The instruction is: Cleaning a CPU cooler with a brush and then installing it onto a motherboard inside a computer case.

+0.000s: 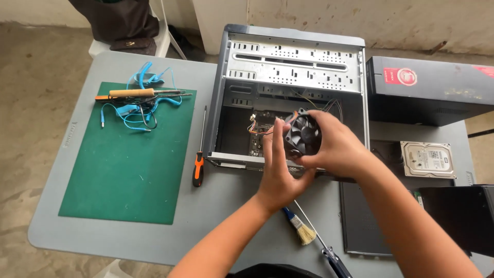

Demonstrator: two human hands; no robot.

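**Both hands on a cooling fan at the open case**

The left hand (278, 175) and right hand (337, 146) together grip a black cooling fan (302, 136), holding it just over the front edge of the open computer case (293, 56) on the grey bench (216, 206). Thin wires run from the fan into the case. An orange-handled screwdriver (198, 167) lies left of the case, beside a green mat (128, 154); a small brush (299, 225) lies below the hands, a hard drive (428, 159) to the right.

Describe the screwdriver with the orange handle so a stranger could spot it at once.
Start at the open computer case in the middle of the grey table. Just left of the case, between it and the green mat, lies the screwdriver, its thin shaft pointing away from the person. Its orange and black grip sets it apart from the blue-handled tool near the brush.
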